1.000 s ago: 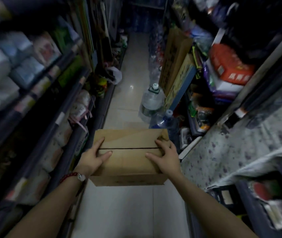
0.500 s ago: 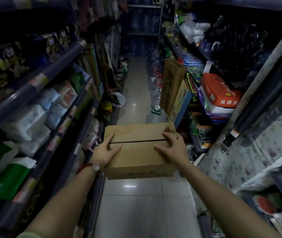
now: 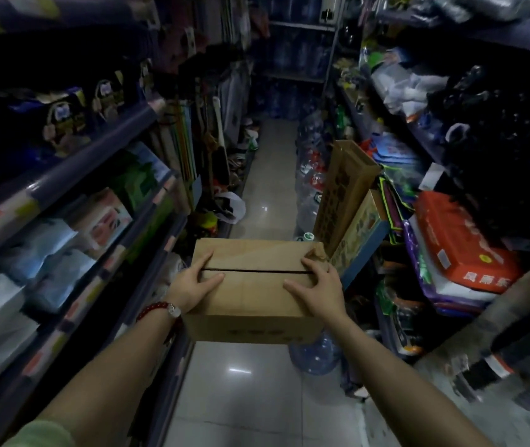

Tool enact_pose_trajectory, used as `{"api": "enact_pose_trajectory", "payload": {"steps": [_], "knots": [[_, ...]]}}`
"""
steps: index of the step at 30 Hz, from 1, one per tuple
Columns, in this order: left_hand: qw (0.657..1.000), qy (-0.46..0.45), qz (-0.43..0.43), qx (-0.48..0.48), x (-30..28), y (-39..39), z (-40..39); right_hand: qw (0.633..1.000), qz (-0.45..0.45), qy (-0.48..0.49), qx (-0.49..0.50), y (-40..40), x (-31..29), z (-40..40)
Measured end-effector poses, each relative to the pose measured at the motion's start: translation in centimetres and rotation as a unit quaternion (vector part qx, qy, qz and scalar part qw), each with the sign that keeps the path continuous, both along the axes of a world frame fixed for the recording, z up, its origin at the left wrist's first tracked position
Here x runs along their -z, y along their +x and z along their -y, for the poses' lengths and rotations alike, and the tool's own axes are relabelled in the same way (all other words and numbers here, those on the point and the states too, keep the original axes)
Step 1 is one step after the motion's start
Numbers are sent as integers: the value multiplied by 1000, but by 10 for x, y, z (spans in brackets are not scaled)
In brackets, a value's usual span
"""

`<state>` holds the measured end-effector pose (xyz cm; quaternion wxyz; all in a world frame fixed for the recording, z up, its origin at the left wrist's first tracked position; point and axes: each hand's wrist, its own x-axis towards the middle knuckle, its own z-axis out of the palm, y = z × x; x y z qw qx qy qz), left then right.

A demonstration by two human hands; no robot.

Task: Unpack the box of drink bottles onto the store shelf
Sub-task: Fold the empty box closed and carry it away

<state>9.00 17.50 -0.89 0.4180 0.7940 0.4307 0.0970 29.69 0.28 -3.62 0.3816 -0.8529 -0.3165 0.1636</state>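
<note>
The box (image 3: 254, 287) was in the middle of the aisle, above the floor (image 3: 266, 408), with the left hand (image 3: 192, 285) on its left side and the right hand (image 3: 318, 290) on its right side — both lay on the top flaps. Shelves (image 3: 73, 169) stood to the left. Behind the box, on the right, a tall carton (image 3: 342, 191) leaned against the right shelves, and a water jug (image 3: 313, 354) stood on the floor under the box's right corner.
</note>
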Motion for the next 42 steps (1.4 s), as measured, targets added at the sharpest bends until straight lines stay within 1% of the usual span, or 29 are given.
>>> {"api": "enact_pose_trajectory", "payload": {"steps": [4,11,15,21,25,29,33,37,42], "knots": [[1000,-14,-3,7,6,36,-52,1000,-13,-10,0,31,8,-49],[997,28,-49,56,24,110,-161,999,-10,15,51,85,16,-132],[995,17,-52,81,33,156,-205,997,-13,15,79,116,25,-166],[993,2,-68,92,66,226,-261,995,-37,-16,93,179,57,-217],[995,-3,-77,71,100,264,-296,996,-40,-28,74,223,86,-258],[996,-9,-77,54,155,290,-330,996,-54,-42,58,255,132,-295],[995,-20,-90,40,236,302,-359,995,-63,-63,52,271,208,-324],[994,-16,-98,36,343,311,-385,993,-83,-70,51,279,311,-351],[994,-22,-97,40,482,312,-399,992,-81,-73,60,282,453,-371]]}}
